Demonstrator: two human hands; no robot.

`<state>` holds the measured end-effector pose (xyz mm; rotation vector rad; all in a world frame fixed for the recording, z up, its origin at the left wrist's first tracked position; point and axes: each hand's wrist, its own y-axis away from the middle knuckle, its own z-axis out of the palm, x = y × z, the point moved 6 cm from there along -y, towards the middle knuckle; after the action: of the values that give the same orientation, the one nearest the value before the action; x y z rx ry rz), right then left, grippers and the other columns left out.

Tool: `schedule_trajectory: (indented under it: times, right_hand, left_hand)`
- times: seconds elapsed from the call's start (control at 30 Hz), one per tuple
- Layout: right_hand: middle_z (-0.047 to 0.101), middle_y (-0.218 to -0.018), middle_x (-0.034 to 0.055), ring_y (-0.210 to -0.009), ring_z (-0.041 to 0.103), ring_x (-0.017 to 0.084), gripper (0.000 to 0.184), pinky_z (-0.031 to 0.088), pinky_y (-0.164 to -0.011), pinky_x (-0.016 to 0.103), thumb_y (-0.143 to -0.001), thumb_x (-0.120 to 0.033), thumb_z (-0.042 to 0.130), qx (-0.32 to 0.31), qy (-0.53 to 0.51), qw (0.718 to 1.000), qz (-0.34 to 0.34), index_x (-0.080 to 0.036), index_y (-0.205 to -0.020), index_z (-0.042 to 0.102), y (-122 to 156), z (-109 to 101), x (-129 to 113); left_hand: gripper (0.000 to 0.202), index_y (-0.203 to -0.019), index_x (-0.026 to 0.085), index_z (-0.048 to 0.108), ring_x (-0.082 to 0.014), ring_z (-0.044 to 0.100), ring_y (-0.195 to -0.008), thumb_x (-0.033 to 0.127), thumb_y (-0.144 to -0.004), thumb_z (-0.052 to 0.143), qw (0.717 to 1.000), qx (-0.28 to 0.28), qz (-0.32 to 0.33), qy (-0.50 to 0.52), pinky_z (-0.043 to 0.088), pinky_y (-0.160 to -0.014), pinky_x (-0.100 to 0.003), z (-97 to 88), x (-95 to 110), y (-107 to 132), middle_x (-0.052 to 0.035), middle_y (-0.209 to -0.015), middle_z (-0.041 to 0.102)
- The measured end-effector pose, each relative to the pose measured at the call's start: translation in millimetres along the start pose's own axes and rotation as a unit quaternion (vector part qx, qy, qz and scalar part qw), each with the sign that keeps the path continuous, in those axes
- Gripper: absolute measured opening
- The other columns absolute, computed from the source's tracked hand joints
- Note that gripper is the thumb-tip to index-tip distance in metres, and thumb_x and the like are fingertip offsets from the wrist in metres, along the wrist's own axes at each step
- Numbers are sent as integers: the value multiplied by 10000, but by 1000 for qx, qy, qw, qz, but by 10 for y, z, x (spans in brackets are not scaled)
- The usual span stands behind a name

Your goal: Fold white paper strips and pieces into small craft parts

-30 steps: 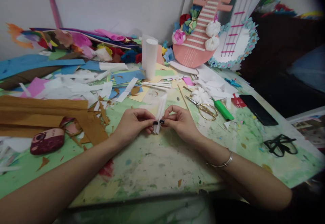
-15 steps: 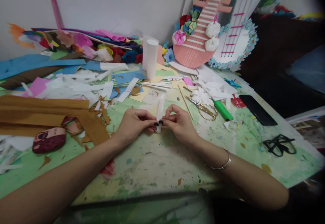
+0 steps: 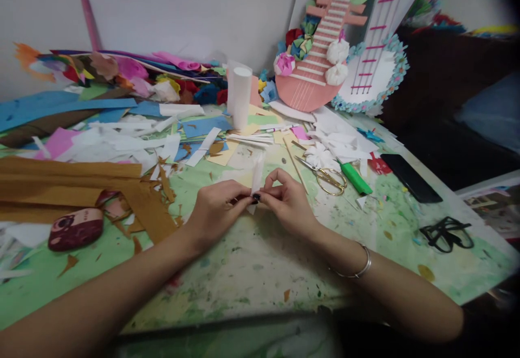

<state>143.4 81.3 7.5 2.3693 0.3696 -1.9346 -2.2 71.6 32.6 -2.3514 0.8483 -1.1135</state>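
A narrow folded white paper strip stands up between my two hands at the middle of the paint-stained green table. My left hand pinches its lower end from the left, fingers closed. My right hand pinches the same end from the right, thumb and forefinger pressed on the paper. The fingertips of both hands meet at the strip's base, which they partly hide.
Gold-handled scissors and a green marker lie right of my hands. Brown paper sheets and a dark red case lie left. A white paper tube, coloured scraps, paper guitars, a black phone and black glasses surround them.
Both hands kept their pinch on the white strip and drew closer together on it; the strip now looks shorter and more upright. The view shifted slightly.
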Motion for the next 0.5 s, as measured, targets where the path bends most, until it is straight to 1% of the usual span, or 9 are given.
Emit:
schedule_trajectory:
  times: [0.03,0.1,0.2,0.3,0.37,0.43,0.5]
  right_hand:
    - [662,-623,-43,-544,567,102,235,374,-526,212,-814,-313,630,-3,1,1000,-6,-238,-844,410,-1,3,-7]
    - [682,-673,-34,-631,627,126,241,444,-599,240,-840,-334,615,0,-2,1000,-19,-249,-912,402,-7,-14,-26]
    - [715,-841,9,-809,692,170,293,517,-753,323,-861,-320,601,21,2,999,-46,-262,-1072,405,-35,-101,-75]
    - [687,-1092,56,-985,679,199,439,517,-862,373,-850,-278,624,38,41,992,-114,-275,-1235,413,-60,-209,-198]
    - [626,-1248,65,-1068,642,206,494,514,-877,372,-849,-253,630,39,75,981,-175,-292,-1300,433,-56,-255,-312]
    - [604,-1298,61,-1073,622,202,448,525,-841,357,-873,-239,603,28,111,968,-222,-297,-1303,492,-38,-269,-417]
    - [645,-1236,59,-1056,618,198,329,531,-834,352,-903,-227,561,19,145,957,-253,-285,-1226,592,-16,-270,-500]
  left_hand:
    - [93,-808,174,701,-129,660,-683,226,-860,643,1000,5,1,-5,485,-636,-226,-3,1,0,-11,-755,730]
    - [99,-795,174,690,-127,653,-674,226,-860,637,1000,11,-12,-3,480,-623,-223,-13,-13,-8,-10,-749,723]
    - [94,-782,183,687,-129,647,-670,224,-849,637,999,2,-35,6,473,-623,-227,-27,-39,-31,-3,-747,724]
    - [91,-779,193,685,-139,651,-696,226,-842,629,999,-22,-48,1,465,-655,-242,-31,-57,-50,-2,-760,728]
    - [98,-783,197,683,-148,655,-719,238,-842,618,998,-32,-57,-1,466,-679,-252,-32,-66,-55,-8,-781,733]
    - [113,-794,200,680,-156,656,-736,254,-848,597,997,-38,-61,2,468,-690,-261,-25,-61,-54,-16,-800,733]
    - [126,-802,201,672,-161,655,-752,258,-853,572,997,-49,-62,8,472,-695,-264,-4,-44,-50,-22,-815,730]
